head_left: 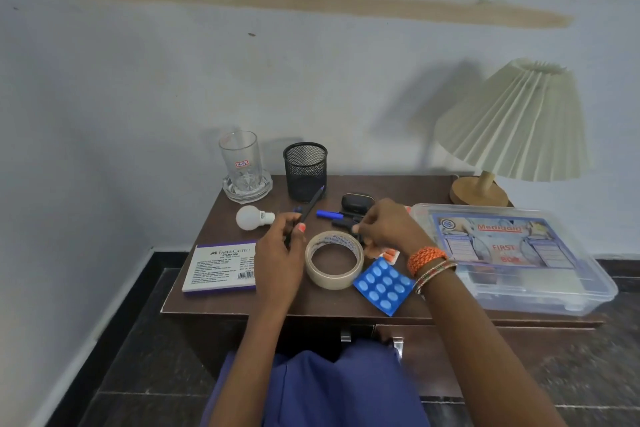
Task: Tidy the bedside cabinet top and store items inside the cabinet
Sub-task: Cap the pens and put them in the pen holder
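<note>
Left hand [282, 246] fingers pinch a pen [310, 205] above cabinet top [242, 302]

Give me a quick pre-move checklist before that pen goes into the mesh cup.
1. Pen held: ok. The left hand grips a dark pen, tip angled up toward the mesh cup.
2. Cup upright and open: ok. It stands at the back of the cabinet top; nothing shows above its rim.
3. Path to the cup: ok. The glass and bulb sit off to the left.
4. Right hand grasp: cannot tell. Its fingers curl over dark pens beside the blue marker, hiding any hold.
5. Tape roll clear of both hands: ok, lying flat between them.
</note>
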Demonstrator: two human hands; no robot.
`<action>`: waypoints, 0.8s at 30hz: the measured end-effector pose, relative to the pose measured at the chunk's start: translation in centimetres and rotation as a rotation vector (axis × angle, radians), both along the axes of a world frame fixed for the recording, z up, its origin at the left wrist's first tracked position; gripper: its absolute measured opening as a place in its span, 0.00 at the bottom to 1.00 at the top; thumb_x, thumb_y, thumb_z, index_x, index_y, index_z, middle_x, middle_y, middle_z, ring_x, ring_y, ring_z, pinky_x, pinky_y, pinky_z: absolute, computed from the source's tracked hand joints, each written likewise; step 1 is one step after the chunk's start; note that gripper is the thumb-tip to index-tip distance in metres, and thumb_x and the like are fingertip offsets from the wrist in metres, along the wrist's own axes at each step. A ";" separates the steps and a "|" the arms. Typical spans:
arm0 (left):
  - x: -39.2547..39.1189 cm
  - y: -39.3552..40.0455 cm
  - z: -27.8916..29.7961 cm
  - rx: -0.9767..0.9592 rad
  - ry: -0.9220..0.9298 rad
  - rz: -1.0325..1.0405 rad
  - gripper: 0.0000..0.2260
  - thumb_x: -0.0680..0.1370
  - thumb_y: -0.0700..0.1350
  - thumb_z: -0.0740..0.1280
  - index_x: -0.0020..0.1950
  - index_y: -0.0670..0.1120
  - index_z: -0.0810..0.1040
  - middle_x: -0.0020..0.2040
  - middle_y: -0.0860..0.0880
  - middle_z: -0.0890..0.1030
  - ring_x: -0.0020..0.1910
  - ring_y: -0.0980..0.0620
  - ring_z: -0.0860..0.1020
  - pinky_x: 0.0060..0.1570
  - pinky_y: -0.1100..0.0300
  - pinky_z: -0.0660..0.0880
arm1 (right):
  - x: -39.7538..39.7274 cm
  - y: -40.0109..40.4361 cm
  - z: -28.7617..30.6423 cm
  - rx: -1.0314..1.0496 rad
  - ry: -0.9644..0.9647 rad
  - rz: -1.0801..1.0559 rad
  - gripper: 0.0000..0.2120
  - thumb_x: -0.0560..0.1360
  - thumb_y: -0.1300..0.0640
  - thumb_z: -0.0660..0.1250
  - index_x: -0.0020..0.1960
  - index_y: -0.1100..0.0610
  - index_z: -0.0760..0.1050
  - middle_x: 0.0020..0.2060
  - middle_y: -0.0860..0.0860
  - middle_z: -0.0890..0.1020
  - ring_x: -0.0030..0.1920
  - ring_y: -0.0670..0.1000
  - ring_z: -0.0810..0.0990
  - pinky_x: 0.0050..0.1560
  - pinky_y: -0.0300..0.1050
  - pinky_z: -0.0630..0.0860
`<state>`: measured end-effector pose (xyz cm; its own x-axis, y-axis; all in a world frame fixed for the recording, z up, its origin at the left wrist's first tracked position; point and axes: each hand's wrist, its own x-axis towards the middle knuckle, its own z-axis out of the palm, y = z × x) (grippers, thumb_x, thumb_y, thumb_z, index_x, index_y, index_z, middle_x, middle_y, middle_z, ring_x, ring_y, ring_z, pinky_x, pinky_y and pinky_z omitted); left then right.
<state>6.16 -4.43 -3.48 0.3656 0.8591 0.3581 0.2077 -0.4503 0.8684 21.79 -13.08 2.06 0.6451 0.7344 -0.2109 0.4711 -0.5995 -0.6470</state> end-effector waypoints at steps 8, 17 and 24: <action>-0.2 -0.2 -1.6 0.071 0.078 0.008 0.08 0.78 0.47 0.64 0.57 0.52 0.77 0.47 0.52 0.83 0.47 0.52 0.80 0.48 0.54 0.76 | -2.5 1.5 -2.6 -0.007 0.002 0.024 0.10 0.73 0.61 0.70 0.54 0.62 0.77 0.53 0.60 0.80 0.50 0.57 0.82 0.54 0.51 0.80; -0.2 -0.2 -1.9 0.138 0.140 0.002 0.09 0.78 0.46 0.64 0.58 0.52 0.77 0.50 0.53 0.83 0.49 0.54 0.79 0.47 0.56 0.76 | 0.6 1.2 -2.3 -0.016 -0.331 -0.066 0.15 0.74 0.61 0.68 0.59 0.64 0.74 0.56 0.62 0.78 0.57 0.59 0.78 0.55 0.49 0.74; -0.3 -0.1 -2.0 0.100 0.127 0.003 0.09 0.78 0.47 0.64 0.58 0.52 0.77 0.50 0.52 0.83 0.49 0.54 0.79 0.48 0.55 0.76 | 0.2 1.8 -2.3 -0.072 -0.241 0.054 0.15 0.73 0.61 0.70 0.58 0.63 0.75 0.56 0.62 0.78 0.53 0.60 0.80 0.56 0.52 0.78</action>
